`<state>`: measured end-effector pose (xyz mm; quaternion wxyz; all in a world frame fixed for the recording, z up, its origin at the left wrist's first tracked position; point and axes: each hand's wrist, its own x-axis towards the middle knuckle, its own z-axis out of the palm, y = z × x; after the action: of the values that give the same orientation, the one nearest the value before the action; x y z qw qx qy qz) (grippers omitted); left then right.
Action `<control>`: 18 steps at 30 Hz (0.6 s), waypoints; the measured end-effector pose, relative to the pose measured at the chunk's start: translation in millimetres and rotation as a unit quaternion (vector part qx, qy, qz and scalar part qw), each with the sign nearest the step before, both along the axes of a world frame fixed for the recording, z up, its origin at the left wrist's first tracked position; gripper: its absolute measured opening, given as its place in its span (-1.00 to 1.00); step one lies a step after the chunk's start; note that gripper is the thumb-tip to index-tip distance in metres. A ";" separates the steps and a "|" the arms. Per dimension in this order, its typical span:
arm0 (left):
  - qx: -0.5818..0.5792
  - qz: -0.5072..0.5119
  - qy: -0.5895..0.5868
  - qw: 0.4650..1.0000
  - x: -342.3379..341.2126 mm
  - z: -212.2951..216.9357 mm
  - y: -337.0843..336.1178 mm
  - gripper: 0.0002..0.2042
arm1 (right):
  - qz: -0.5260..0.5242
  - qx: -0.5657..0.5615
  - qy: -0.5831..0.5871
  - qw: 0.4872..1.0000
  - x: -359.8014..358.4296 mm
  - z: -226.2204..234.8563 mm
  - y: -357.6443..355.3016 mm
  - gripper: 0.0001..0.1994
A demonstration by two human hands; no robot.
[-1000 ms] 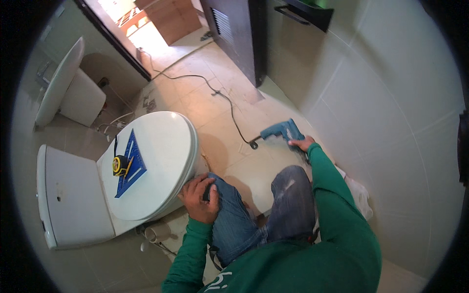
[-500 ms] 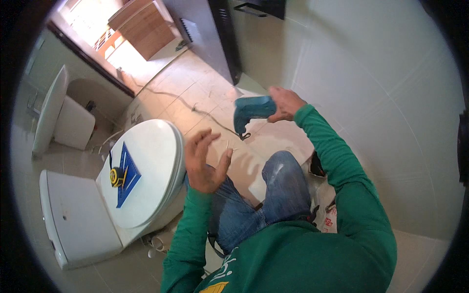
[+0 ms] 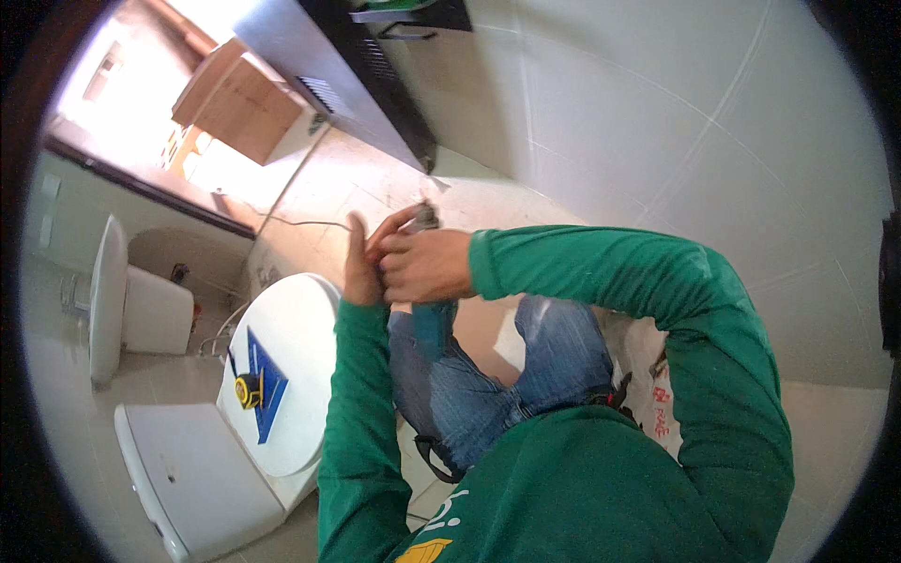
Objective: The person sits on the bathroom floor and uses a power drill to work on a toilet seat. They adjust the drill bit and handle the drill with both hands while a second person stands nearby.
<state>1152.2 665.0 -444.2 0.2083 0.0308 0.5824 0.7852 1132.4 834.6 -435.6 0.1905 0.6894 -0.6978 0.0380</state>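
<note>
My right hand (image 3: 427, 267) is closed around the front part of a teal power drill (image 3: 432, 330). The drill's body hangs below my fist over my lap, and its grey metal front end (image 3: 425, 217) sticks out above. My left hand (image 3: 361, 267) meets the right one from the left, thumb raised and apart, with a finger reaching to the metal end. My right hand hides the other left fingers, so whether small pieces lie among them does not show.
A toilet with a closed white lid (image 3: 305, 310) stands at my left. On it lie a blue triangular square (image 3: 267, 389) and a yellow-black tape measure (image 3: 248, 390). A cord (image 3: 305, 222) crosses the floor toward the doorway. A white basin (image 3: 110, 300) hangs at far left; a tiled wall (image 3: 648, 122) rises right.
The drill has come closer to my body and turned, its body now pointing down. My hands, apart before, are together at its front. Thin white pieces by my left fingers no longer show.
</note>
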 end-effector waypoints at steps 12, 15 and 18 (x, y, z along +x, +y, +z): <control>0.129 0.110 0.058 0.984 53.4 -53.6 -75.9 -0.28 | -0.089 -0.530 -0.520 0.664 64.6 -62.6 -161.8 -0.37; 0.192 0.076 0.051 0.977 52.3 -71.4 -83.5 -0.26 | -0.122 -0.778 -0.526 0.321 76.1 -79.2 -213.1 -0.28; 0.189 0.108 0.039 0.975 50.6 -78.1 -71.0 -0.32 | -0.336 -0.709 -0.428 0.449 80.3 -70.3 -193.0 -0.28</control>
<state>1202.8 594.0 -522.3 0.0897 0.0371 0.4313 0.8970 1212.7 641.6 -505.8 0.2886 -0.0758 -0.5995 0.7427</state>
